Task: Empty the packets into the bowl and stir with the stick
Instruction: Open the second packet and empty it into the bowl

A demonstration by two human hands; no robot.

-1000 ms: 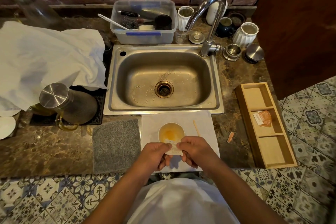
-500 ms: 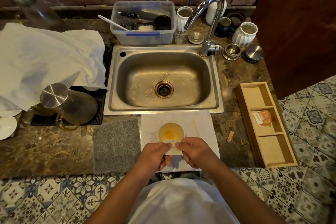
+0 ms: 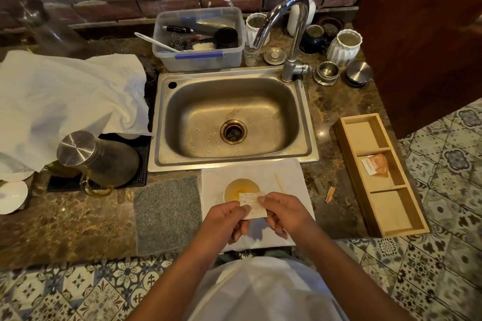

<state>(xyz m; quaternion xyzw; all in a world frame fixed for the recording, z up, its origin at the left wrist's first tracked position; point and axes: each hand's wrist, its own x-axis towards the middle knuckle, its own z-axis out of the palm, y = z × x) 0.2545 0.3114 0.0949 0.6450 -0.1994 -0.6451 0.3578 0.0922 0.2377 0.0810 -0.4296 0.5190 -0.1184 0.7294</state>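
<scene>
A small white bowl [image 3: 234, 186] with yellowish contents stands on a white cloth [image 3: 292, 174] in front of the sink. Just at its near rim I hold a white paper packet [image 3: 253, 204] between both hands: my left hand [image 3: 226, 219] pinches its left side, my right hand [image 3: 280, 210] its right side. A thin wooden stick [image 3: 279, 183] lies on the cloth to the right of the bowl. More packets [image 3: 375, 165], orange and white, rest in the middle compartment of a wooden tray [image 3: 391, 211] on the right.
A steel sink [image 3: 229, 117] with a tap [image 3: 289, 34] lies behind the cloth. A grey mat [image 3: 167, 211] sits to the left, a metal jug [image 3: 96, 156] beyond it. A torn orange scrap [image 3: 330, 194] lies on the counter. The counter edge runs just under my hands.
Both hands and the packet have stayed at the bowl's near rim; the packet now shows a bit more between the fingers. Bowl and stick have not moved.
</scene>
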